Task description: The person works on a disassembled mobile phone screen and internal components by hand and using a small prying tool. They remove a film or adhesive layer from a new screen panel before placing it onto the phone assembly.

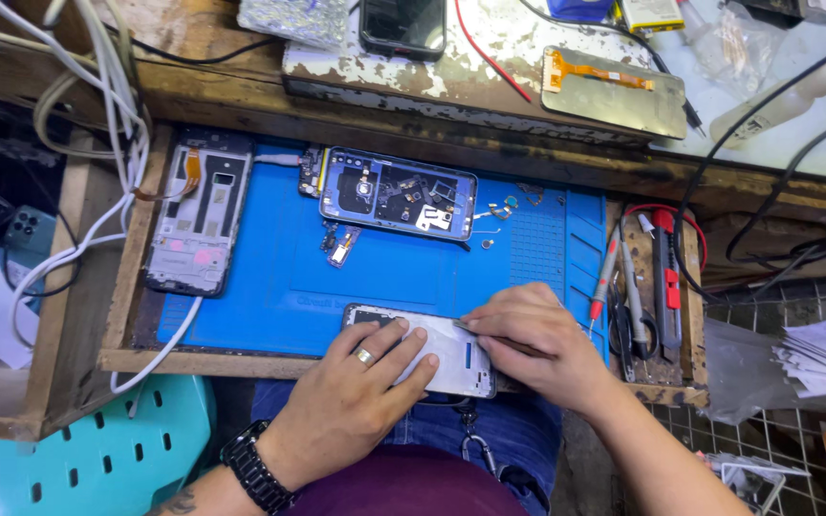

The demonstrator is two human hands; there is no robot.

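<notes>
At the blue mat's (279, 287) front edge, left hand (360, 387) lies flat, fingers apart, on the phone frame (456, 358); right hand (532, 339) grip is clamped on a thin tool (470, 328) touching it.

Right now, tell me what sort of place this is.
Most likely a phone repair bench. An opened phone and a bare phone frame lie on a blue work mat, hand tools sit in a side tray, and the left hand steadies another phone panel while the right hand works it.

The left hand (367, 368) lies flat with fingers spread. The right hand (528, 334) is curled tight, fingers pinched together.
</notes>
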